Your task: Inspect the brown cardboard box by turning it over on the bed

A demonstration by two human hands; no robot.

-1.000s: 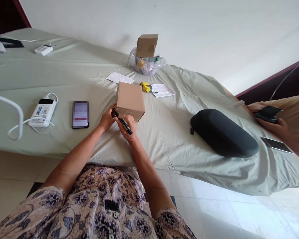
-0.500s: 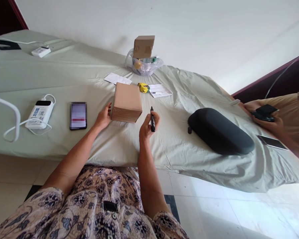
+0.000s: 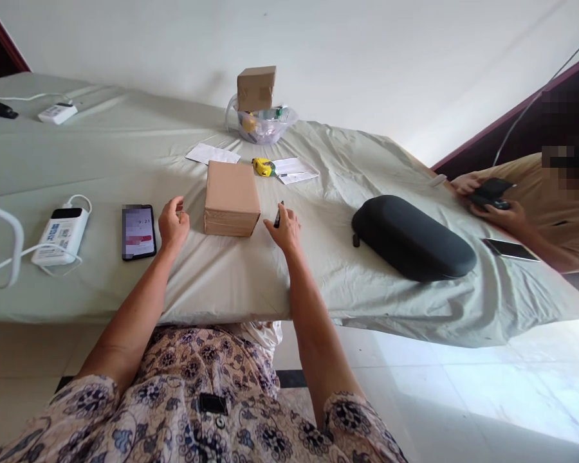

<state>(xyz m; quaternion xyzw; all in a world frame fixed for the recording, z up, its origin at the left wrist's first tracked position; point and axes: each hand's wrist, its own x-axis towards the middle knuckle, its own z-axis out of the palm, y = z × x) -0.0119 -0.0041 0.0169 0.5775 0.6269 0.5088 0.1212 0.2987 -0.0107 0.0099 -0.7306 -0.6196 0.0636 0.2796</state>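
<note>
A closed brown cardboard box (image 3: 231, 196) sits on the cloth-covered table in front of me. My left hand (image 3: 174, 222) is off the box, to its left, with loosely curved fingers and nothing in it. Right of the box, low over the cloth, my right hand (image 3: 285, 226) is palm down around a black marker (image 3: 279, 213); the fingers hide most of the marker. Beyond the box lie a yellow tape measure (image 3: 263, 167) and white papers (image 3: 296, 171). A phone (image 3: 138, 233) with its screen lit lies left of my left hand.
A clear plastic basket (image 3: 270, 134) at the back carries another cardboard box (image 3: 256, 89). A black hard case (image 3: 412, 238) lies to the right, and a white power bank (image 3: 62, 236) with a cable to the left. At the right edge a person's hands (image 3: 506, 215) hold a dark object.
My left hand has come away from the box toward the phone. My right hand has turned palm down with the marker, lower by the cloth. The whole view has shifted slightly.
</note>
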